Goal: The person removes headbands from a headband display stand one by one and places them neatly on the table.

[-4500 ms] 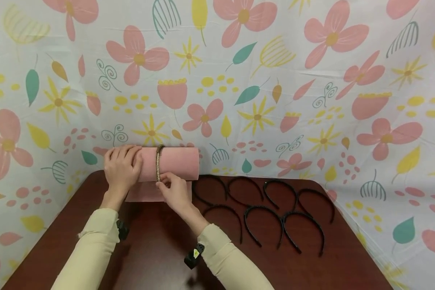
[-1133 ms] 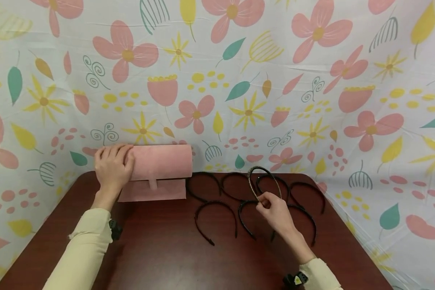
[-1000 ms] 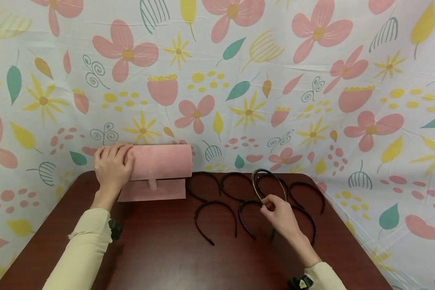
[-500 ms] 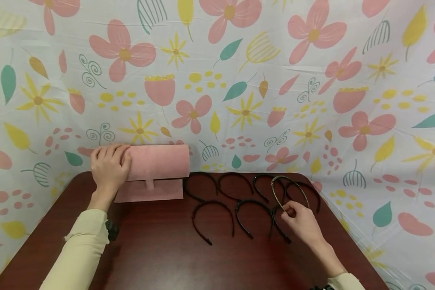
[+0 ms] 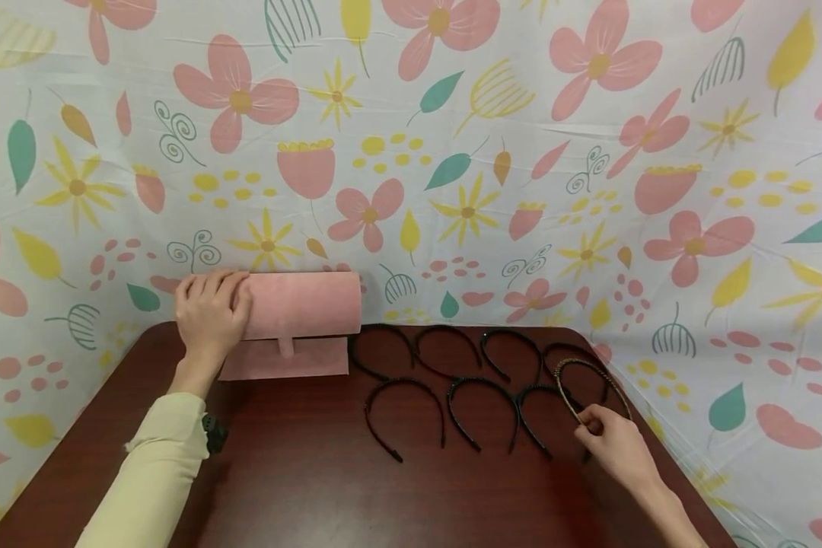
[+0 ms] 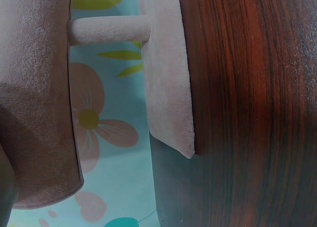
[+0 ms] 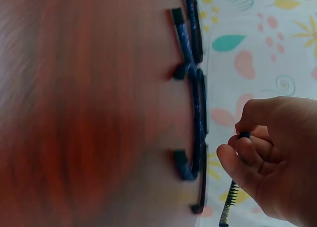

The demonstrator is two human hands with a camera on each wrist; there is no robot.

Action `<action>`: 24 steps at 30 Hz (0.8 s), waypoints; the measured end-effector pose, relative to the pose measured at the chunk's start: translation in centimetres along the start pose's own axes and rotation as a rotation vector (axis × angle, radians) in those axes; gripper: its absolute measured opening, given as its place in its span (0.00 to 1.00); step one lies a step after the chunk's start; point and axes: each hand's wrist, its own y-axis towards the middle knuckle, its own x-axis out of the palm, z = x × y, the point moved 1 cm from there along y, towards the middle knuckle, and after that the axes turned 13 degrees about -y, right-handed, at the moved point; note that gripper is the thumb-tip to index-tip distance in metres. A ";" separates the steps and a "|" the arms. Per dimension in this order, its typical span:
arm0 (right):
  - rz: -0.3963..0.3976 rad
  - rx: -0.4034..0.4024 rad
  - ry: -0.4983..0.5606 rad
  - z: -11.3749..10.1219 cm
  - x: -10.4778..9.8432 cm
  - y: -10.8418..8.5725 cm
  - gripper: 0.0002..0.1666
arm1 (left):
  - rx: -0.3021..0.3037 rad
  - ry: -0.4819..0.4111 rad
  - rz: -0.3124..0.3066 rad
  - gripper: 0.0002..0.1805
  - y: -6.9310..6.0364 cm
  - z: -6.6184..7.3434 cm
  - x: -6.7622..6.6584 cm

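My left hand holds the left end of a pink plush headband stand, its fingers lying over the top of the roll. In the left wrist view the stand's post joins the roll to the flat base; only a sliver of the hand shows. At the right of the table, my right hand pinches one end of a gold beaded headband between thumb and fingers. That headband is raised in front of the black ones. In the right wrist view its toothed inner side shows below the fingers.
Several black headbands lie in two rows on the dark wooden table, right of the stand. A floral cloth hangs just behind the table's back edge.
The gold headband was on the roll at first; my right hand has taken it off and carried it right, past the black headbands. My left hand has stayed on the stand.
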 end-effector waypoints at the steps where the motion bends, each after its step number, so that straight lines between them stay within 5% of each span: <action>1: -0.004 0.003 -0.007 0.4 0.0 -0.2 0.11 | 0.001 0.001 0.000 0.19 0.0 0.0 0.0; 24: -0.113 0.044 -0.121 6.9 -0.1 -2.6 0.06 | 0.020 0.003 -0.011 0.19 0.1 0.1 -0.3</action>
